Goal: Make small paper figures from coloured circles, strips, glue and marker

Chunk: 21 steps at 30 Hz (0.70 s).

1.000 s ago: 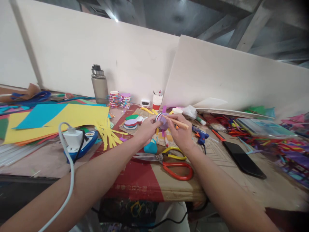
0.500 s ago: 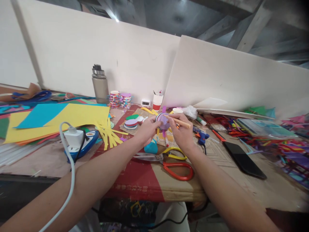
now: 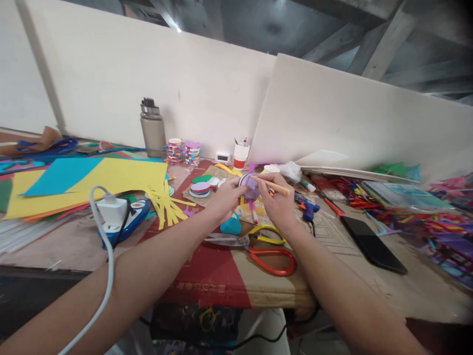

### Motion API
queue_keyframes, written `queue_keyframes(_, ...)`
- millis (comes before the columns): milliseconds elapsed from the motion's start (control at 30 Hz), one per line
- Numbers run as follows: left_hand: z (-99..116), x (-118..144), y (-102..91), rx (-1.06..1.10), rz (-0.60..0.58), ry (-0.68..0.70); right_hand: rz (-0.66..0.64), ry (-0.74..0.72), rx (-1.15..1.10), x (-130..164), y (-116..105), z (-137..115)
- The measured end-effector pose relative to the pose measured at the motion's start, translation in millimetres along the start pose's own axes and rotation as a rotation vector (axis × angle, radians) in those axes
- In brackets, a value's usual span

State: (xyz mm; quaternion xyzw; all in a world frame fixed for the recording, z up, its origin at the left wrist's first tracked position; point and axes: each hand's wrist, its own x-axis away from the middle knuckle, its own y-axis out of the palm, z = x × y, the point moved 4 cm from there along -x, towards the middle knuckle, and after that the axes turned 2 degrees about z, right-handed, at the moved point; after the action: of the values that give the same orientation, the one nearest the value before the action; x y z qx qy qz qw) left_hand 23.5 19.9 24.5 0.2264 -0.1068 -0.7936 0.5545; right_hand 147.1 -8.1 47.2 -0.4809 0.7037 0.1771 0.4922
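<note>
L hand [image 3: 224,198]: fingers closed round a small round paper piece [image 3: 249,186], purple face w/ white rim, held up off the table [image 3: 343,276], approx. centre of view, between my two hands; coloured strips hang below it. R hand [image 3: 276,204]: closed on a wooden pencil [image 3: 275,186]; tip end touches the purple face, other end points right; R fingers also touch the piece's right edge.

Directly below hands, on table: teal paper shape [image 3: 231,225]; yellow-handled scissors [image 3: 266,232]; red-handled scissors [image 3: 271,259], blades pointing left; the two pairs lie touching, handles to the right.

Left of L forearm: white power adapter [image 3: 111,212] on a blue item, white cable running toward me; yellow paper sheet [image 3: 111,180] w/ fringe cut in its right edge, blue sheet [image 3: 61,175] on top.

Behind hands: stack of paper discs [image 3: 200,189]; grey bottle [image 3: 152,129] upright near the white board [image 3: 148,84]; red-and-white paper cup [image 3: 241,155] holding pens.

Right of R hand: blue glue gun [image 3: 306,207]; black phone [image 3: 373,244] flat, screen dark; pile of coloured sticks [image 3: 436,222] at far right, detail blurred.
</note>
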Motion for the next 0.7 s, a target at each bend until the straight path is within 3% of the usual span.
queue_keyframes(700,-2,-1,-2.6,-0.027,-0.043,0.027,-0.039,-0.142,0.065,1,1,-11)
